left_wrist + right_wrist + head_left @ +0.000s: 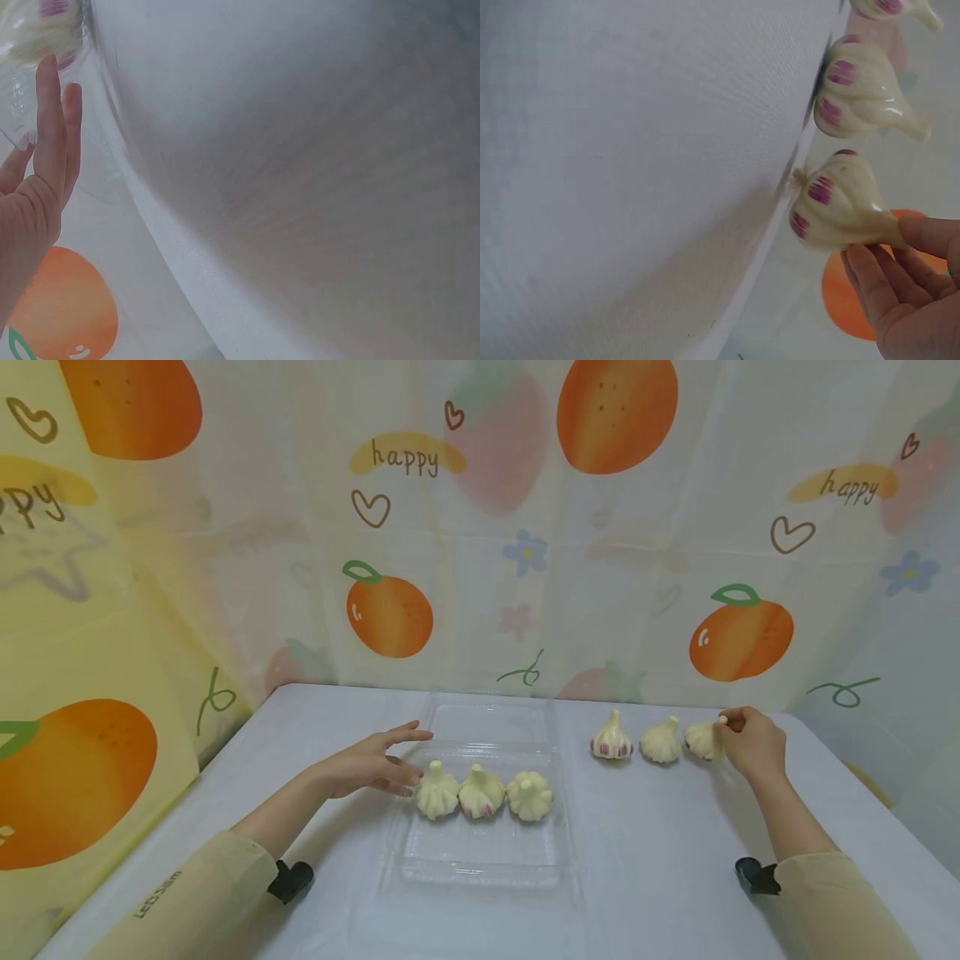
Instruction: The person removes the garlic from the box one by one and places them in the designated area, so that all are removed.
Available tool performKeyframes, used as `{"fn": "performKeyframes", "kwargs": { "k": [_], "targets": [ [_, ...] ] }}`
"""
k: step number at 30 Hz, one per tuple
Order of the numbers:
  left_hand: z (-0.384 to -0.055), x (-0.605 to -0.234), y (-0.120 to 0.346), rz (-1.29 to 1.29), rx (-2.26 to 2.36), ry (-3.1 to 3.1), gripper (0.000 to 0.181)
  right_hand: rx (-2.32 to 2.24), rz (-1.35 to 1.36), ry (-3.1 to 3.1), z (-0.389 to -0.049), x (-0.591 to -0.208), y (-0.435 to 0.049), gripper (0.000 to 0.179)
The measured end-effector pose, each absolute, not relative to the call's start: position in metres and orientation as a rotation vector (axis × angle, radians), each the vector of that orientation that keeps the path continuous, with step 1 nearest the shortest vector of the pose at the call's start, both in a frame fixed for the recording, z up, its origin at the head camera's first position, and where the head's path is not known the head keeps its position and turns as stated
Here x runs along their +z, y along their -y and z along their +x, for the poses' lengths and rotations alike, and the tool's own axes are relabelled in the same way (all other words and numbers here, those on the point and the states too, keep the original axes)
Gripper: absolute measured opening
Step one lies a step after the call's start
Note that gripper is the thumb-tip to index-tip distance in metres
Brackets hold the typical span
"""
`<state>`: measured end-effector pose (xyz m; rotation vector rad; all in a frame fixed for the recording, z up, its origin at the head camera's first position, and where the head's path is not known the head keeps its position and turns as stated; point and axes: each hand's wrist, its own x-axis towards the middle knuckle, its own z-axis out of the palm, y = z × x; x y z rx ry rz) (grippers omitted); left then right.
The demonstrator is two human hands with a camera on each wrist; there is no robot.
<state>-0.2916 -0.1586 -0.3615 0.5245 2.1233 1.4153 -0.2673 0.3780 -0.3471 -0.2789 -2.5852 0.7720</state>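
At the right end of a row, my right hand (756,745) pinches a garlic bulb (702,741) by its stem between thumb and fingers. The right wrist view shows this garlic bulb (840,199) tilted, purple patches on its cream skin. Beside it stand a second bulb (661,743) and a third bulb (611,741). My left hand (375,766) reaches over the left side of a clear plastic box (480,847), fingers extended, fingertips right at the leftmost bulb (437,793). A middle bulb (481,793) and a right bulb (529,797) complete that row inside the box.
The box's clear lid (491,724) lies folded back behind it. A white-covered table (660,868) carries everything. Behind rises a curtain (465,610) printed with oranges, and a yellowish curtain (67,643) hangs along the left side.
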Motion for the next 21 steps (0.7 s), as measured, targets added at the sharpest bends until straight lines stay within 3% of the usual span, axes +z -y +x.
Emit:
{"fn": "performKeyframes", "kwargs": {
  "k": [21],
  "targets": [
    [-0.2919,-0.3619,0.1582,0.526,1.425,-2.125,0.076,0.774,-0.285,2.672,-0.2703,-0.3509,-0.3833,0.035]
  ]
}}
